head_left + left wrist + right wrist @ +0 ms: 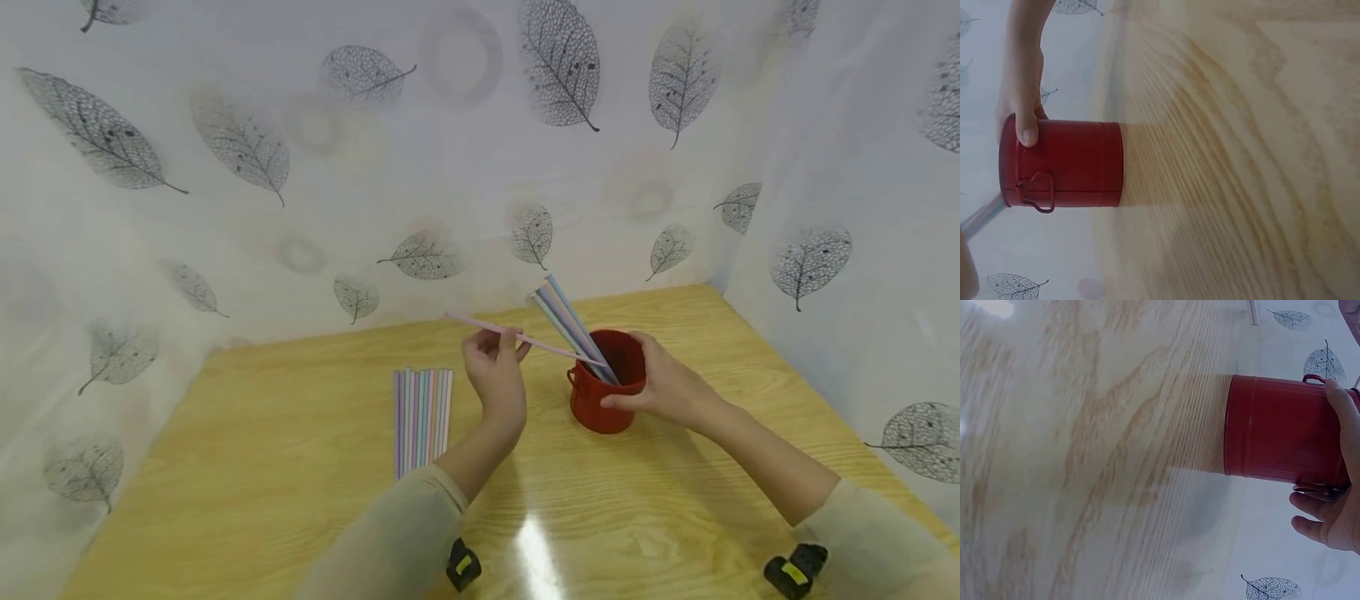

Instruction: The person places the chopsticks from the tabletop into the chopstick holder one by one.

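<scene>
My left hand (497,383) pinches a pink straw (551,346) between thumb and fingers. The straw slants down to the right, its lower end at the mouth of a small red bucket (600,414). Several pastel straws (567,318) lean leftward out of the bucket. Around the bucket's right side, near the rim, my right hand (678,385) holds it upright on the table. The left wrist view shows the right thumb on the bucket (1072,162) and a wire handle loop. In the right wrist view, the right hand (1341,512) grips the bucket near its rim.
A row of several pastel straws (423,417) lies on the wooden table (247,467), left of the left hand; the left forearm hides its near end. A white leaf-print curtain (300,233) stands behind the table and along both sides.
</scene>
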Tool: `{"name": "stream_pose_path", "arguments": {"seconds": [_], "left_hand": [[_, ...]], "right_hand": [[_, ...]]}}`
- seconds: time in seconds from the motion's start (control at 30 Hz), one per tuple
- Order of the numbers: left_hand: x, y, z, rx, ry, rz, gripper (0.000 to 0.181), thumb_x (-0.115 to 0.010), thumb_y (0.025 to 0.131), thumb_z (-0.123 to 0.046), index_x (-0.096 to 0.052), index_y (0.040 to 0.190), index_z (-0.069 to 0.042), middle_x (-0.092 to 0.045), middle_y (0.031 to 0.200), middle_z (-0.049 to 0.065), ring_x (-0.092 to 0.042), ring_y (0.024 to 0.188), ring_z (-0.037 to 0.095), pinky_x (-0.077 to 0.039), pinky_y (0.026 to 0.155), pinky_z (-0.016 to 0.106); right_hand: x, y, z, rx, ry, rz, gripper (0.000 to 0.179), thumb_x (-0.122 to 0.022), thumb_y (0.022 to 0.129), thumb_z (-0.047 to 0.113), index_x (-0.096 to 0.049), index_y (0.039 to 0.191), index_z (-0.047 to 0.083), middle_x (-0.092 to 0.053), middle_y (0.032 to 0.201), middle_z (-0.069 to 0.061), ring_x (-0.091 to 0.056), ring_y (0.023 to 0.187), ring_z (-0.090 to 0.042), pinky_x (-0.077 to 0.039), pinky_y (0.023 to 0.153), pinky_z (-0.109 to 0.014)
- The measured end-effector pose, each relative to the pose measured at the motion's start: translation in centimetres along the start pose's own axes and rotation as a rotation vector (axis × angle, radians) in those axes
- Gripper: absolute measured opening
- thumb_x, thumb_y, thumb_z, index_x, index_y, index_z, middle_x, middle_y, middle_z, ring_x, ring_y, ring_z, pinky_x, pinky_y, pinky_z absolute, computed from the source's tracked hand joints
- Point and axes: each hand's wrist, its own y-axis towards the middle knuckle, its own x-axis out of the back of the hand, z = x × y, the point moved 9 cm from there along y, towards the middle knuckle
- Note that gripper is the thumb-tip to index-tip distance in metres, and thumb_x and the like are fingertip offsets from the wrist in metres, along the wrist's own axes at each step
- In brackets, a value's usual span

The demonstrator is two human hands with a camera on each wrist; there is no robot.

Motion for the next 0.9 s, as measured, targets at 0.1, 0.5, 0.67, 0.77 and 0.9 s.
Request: {"name": "stream_pose_path", "arguments": {"seconds": [0.1, 0.5, 0.67, 0.77, 0.9], "left_hand": [[-0.3, 0.6, 0.5, 0.000, 0.032, -0.021, 0.022, -0.055, 0.093, 0.001, -0.042, 0.109, 0.008, -0.052, 0.098, 0.015, -0.060, 0.093, 0.026, -0.058, 0.085, 0.031], [-2.7, 2.5, 2.5, 0.024, 0.205, 0.028, 0.020, -0.058, 0.091, 0.002, -0.048, 0.107, 0.007, -0.056, 0.097, 0.015, -0.060, 0.087, 0.020, -0.060, 0.076, 0.027], [-3.8, 2.7, 2.8, 0.011, 0.281, 0.089, 0.020, -0.058, 0.091, 0.003, -0.049, 0.108, 0.008, -0.056, 0.095, 0.013, -0.057, 0.082, 0.015, -0.060, 0.073, 0.025], [-4.4, 2.6, 3.1, 0.008, 0.318, 0.127, 0.018, -0.060, 0.089, 0.003, -0.052, 0.105, 0.008, -0.057, 0.093, 0.013, -0.057, 0.080, 0.013, -0.060, 0.073, 0.025], [-4.8, 2.4, 3.7, 0.028, 0.465, 0.161, 0.016, -0.070, 0.084, -0.004, -0.062, 0.097, 0.003, -0.065, 0.088, 0.010, -0.058, 0.075, 0.010, -0.059, 0.069, 0.021]], "right_hand": [[-0.1, 0.0, 0.1, 0.006, -0.001, 0.001, 0.110, -0.078, 0.070, 0.054, -0.021, 0.142, -0.005, -0.046, 0.131, -0.025, -0.051, 0.114, -0.038, -0.050, 0.092, -0.055], [0.0, 0.1, 0.2, 0.021, -0.011, -0.019, 0.107, -0.079, 0.068, 0.054, -0.025, 0.140, -0.004, -0.048, 0.129, -0.024, -0.053, 0.112, -0.038, -0.051, 0.092, -0.054], [-0.1, 0.0, 0.3, 0.016, -0.011, -0.012, 0.108, -0.080, 0.069, 0.053, -0.024, 0.140, -0.005, -0.049, 0.129, -0.025, -0.054, 0.112, -0.038, -0.051, 0.091, -0.053], [0.0, 0.0, 0.2, 0.008, -0.011, -0.009, 0.108, -0.079, 0.069, 0.053, -0.023, 0.141, -0.005, -0.047, 0.130, -0.026, -0.053, 0.112, -0.039, -0.051, 0.091, -0.054], [0.0, 0.0, 0.3, 0.013, -0.001, -0.014, 0.107, -0.080, 0.069, 0.052, -0.024, 0.141, -0.003, -0.046, 0.131, -0.025, -0.053, 0.113, -0.039, -0.050, 0.093, -0.055]]}}
